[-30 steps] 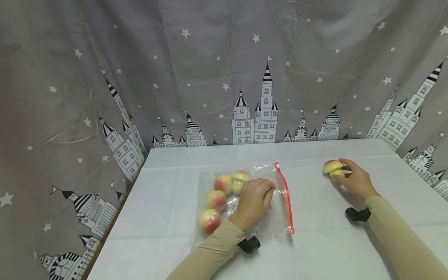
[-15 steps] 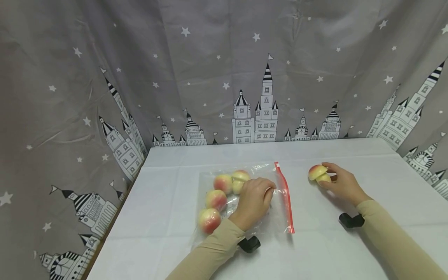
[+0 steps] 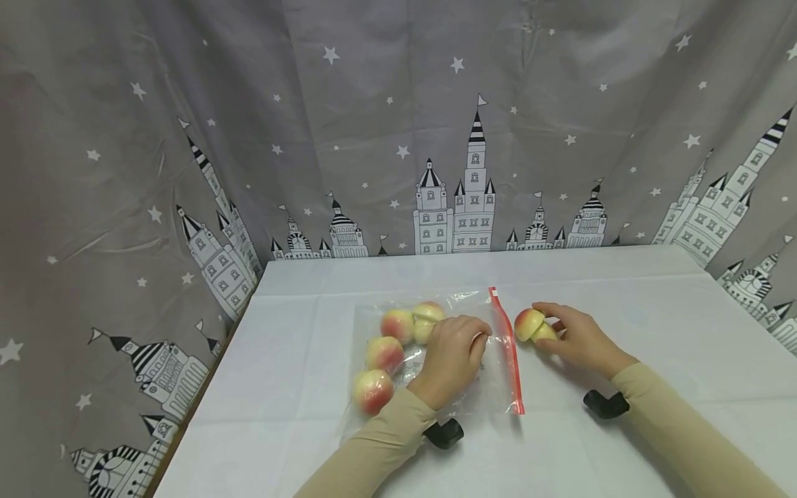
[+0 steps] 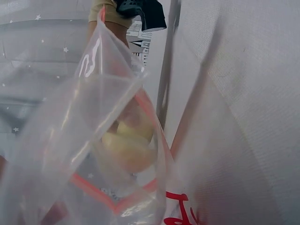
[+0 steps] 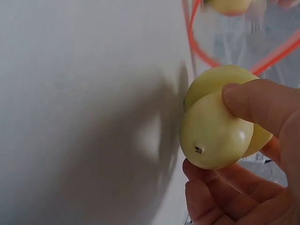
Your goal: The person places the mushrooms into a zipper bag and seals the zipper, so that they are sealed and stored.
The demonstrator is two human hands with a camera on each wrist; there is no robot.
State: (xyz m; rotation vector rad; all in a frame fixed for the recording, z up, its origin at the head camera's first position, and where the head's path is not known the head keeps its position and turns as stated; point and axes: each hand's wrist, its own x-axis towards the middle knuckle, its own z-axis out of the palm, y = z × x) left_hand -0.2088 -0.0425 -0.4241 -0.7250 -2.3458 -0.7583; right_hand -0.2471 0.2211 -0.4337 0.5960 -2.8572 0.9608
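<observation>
A clear zip bag (image 3: 461, 404) with a red zip strip lies on the table, several yellow-and-red toy mushrooms (image 3: 384, 355) inside it. My left hand (image 3: 452, 356) pinches the bag's upper film near its mouth. In the left wrist view the bag (image 4: 112, 98) gapes, its red edges spread apart. Just right of the strip, my right hand (image 3: 582, 339) holds another toy mushroom (image 3: 529, 324), thumb on its stem and fingers beneath. The right wrist view shows this mushroom (image 5: 215, 131) stem end toward the camera, before the bag's mouth.
White cloth covers the table (image 3: 299, 325). A grey curtain (image 3: 373, 83) printed with castles and stars hangs behind and along the left side. Black camera mounts (image 3: 607, 404) sit at both wrists, low over the cloth.
My right hand has carried its mushroom leftward and slightly nearer, from the right part of the table to beside the red strip. The left hand and bag have stayed in place.
</observation>
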